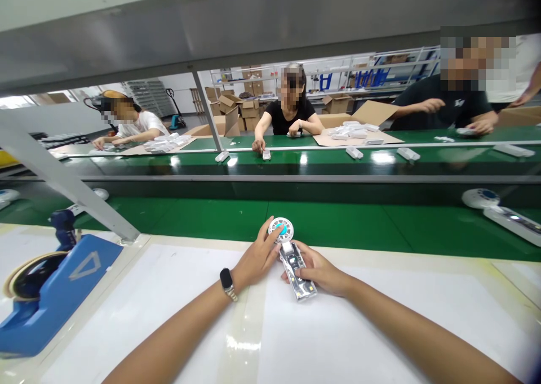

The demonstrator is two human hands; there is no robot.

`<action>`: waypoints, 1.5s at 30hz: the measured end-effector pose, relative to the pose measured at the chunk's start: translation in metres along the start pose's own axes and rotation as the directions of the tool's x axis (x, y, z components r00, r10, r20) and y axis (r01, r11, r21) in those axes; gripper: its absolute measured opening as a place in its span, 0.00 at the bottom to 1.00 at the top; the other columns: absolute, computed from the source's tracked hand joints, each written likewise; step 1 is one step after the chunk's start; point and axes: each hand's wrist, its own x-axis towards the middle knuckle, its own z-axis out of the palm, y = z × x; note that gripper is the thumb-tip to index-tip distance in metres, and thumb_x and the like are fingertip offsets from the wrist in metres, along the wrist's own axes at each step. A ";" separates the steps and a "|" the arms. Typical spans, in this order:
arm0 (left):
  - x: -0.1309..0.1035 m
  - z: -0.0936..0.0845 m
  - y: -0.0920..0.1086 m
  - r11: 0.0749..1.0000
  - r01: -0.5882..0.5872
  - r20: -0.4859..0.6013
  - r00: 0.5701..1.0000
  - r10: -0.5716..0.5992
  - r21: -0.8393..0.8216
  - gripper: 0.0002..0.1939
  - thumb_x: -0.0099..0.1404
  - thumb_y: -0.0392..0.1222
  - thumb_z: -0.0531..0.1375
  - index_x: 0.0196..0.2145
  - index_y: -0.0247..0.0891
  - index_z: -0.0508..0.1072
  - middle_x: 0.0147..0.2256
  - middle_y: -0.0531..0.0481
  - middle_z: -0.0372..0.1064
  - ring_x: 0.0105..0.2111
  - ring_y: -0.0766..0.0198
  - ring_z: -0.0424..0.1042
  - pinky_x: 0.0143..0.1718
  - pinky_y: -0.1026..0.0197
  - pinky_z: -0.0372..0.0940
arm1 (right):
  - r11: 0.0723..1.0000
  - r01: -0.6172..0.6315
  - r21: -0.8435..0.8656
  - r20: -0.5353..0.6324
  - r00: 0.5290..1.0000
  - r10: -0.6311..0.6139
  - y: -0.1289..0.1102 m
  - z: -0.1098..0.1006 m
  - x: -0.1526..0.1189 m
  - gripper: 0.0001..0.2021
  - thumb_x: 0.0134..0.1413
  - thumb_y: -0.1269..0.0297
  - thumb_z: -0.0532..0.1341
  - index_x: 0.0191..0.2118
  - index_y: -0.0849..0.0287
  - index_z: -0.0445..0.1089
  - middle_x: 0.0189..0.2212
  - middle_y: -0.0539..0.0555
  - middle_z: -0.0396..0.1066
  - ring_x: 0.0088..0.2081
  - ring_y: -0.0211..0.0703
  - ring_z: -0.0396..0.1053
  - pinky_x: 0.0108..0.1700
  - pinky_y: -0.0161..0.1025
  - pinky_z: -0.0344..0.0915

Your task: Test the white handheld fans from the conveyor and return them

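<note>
A small white handheld fan [299, 287] is held over the near edge of the bench, its handle open so that the circuit board shows. My right hand [323, 268] grips the handle from the right, thumb lying on the board. At the round, slotted head with its light-blue centre, my left hand [254, 260] holds on from the left, a fingertip on the blue part. The fan's head points away from me, toward the green conveyor belt [338, 220]. Some fingers of both hands are hidden behind the fan.
A blue tape dispenser [63, 294] stands at left on the white worktop [169, 316]. More fans lie on the belt, one at right [511, 218]. A slanted metal post [80, 195] rises at left. Across the belt, several people handle white parts beside piles [353, 130] on cardboard.
</note>
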 end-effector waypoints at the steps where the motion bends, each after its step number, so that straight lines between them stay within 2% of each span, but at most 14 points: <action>1: 0.000 0.000 0.000 1.000 0.000 0.001 1.000 0.000 0.000 0.23 0.68 0.43 0.43 0.61 0.43 0.46 0.63 0.43 0.29 0.58 0.53 0.50 0.55 0.50 0.56 | 1.000 0.003 0.001 0.002 1.000 -0.003 0.000 0.000 0.000 0.32 0.41 0.66 0.67 0.52 0.54 0.53 0.41 0.55 0.66 0.39 0.48 0.72 0.40 0.45 0.68; 5: 0.000 0.000 -0.001 1.000 -0.010 -0.001 1.000 0.010 0.000 0.23 0.69 0.42 0.42 0.60 0.43 0.47 0.63 0.42 0.30 0.59 0.54 0.50 0.55 0.50 0.56 | 1.000 0.002 0.007 0.003 1.000 -0.002 -0.001 0.001 0.000 0.33 0.40 0.65 0.68 0.52 0.53 0.54 0.46 0.56 0.64 0.38 0.46 0.72 0.40 0.45 0.68; 11: 0.000 0.002 -0.003 1.000 -0.011 0.003 1.000 0.011 0.003 0.23 0.69 0.42 0.42 0.61 0.43 0.46 0.63 0.41 0.28 0.59 0.53 0.50 0.55 0.50 0.57 | 1.000 0.007 0.012 0.010 1.000 -0.007 0.000 0.000 0.000 0.32 0.40 0.65 0.68 0.53 0.53 0.54 0.46 0.57 0.63 0.39 0.47 0.72 0.40 0.45 0.68; 18: 0.000 0.002 -0.004 1.000 -0.020 0.004 1.000 0.020 0.011 0.23 0.69 0.41 0.42 0.61 0.43 0.45 0.63 0.41 0.28 0.59 0.53 0.49 0.55 0.51 0.56 | 1.000 0.002 -0.001 0.010 1.000 -0.002 0.000 -0.001 -0.001 0.33 0.41 0.66 0.67 0.54 0.53 0.53 0.40 0.55 0.66 0.39 0.47 0.72 0.42 0.47 0.67; 24: 0.001 0.002 -0.003 1.000 -0.024 0.000 1.000 0.024 0.008 0.24 0.68 0.41 0.42 0.61 0.43 0.45 0.63 0.42 0.28 0.59 0.53 0.50 0.55 0.50 0.56 | 1.000 0.003 0.011 0.012 1.000 -0.004 0.001 -0.002 0.000 0.34 0.41 0.65 0.68 0.54 0.52 0.53 0.47 0.57 0.63 0.39 0.47 0.72 0.43 0.48 0.67; 36: 0.001 0.002 -0.003 1.000 -0.027 -0.008 1.000 0.027 0.007 0.24 0.68 0.41 0.42 0.61 0.42 0.45 0.63 0.41 0.31 0.59 0.53 0.48 0.56 0.51 0.55 | 1.000 0.015 0.013 0.013 1.000 -0.015 0.002 -0.002 0.000 0.32 0.41 0.65 0.67 0.53 0.52 0.54 0.48 0.58 0.63 0.39 0.47 0.72 0.43 0.48 0.67; 43: 0.001 0.002 -0.003 1.000 -0.011 -0.006 1.000 0.011 0.007 0.24 0.68 0.42 0.42 0.61 0.42 0.44 0.63 0.41 0.31 0.58 0.53 0.51 0.53 0.50 0.58 | 0.999 0.010 0.044 -0.001 1.000 -0.010 0.000 -0.001 0.000 0.31 0.40 0.67 0.67 0.52 0.54 0.55 0.47 0.58 0.64 0.37 0.47 0.72 0.42 0.48 0.67; 45: 0.001 0.002 -0.003 1.000 -0.002 -0.014 1.000 0.002 0.000 0.26 0.68 0.43 0.43 0.62 0.42 0.40 0.63 0.40 0.31 0.55 0.53 0.56 0.51 0.50 0.61 | 0.997 0.008 0.078 -0.028 1.000 -0.006 -0.002 0.000 0.002 0.29 0.40 0.68 0.66 0.50 0.55 0.57 0.45 0.58 0.66 0.36 0.46 0.73 0.41 0.48 0.67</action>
